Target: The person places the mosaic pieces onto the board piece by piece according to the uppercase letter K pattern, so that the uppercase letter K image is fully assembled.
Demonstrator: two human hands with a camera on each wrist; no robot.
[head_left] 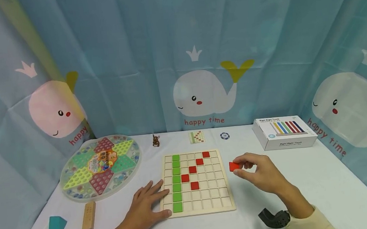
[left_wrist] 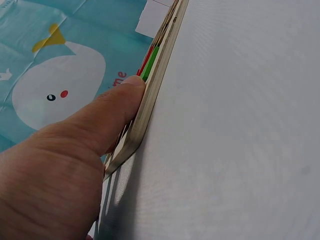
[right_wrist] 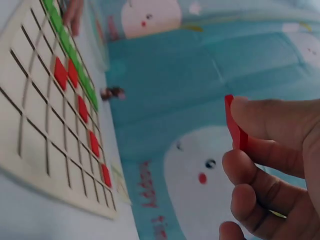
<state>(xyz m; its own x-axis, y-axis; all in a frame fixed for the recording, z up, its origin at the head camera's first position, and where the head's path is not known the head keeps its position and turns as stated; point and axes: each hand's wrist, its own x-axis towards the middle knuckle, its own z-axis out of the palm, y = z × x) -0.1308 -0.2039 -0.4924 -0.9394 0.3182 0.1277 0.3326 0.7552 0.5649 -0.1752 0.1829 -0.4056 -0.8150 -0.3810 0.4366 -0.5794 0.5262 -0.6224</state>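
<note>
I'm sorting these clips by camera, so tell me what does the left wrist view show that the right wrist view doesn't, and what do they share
Only the left wrist view shows the left hand close up, its thumb pressed on the wooden grid board's edge, seen side-on over white tablecloth.

Only the right wrist view shows the right hand pinching a red tile in the air, the board's open squares from above, five red tiles placed, and a small brown figurine.

Both show the board, its green tiles and the whale curtain.

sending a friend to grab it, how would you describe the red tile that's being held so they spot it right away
Find the wooden grid board mid-table. Just off its right edge, the right hand pinches a red square tile in the air, the only red one not on the board.
</note>
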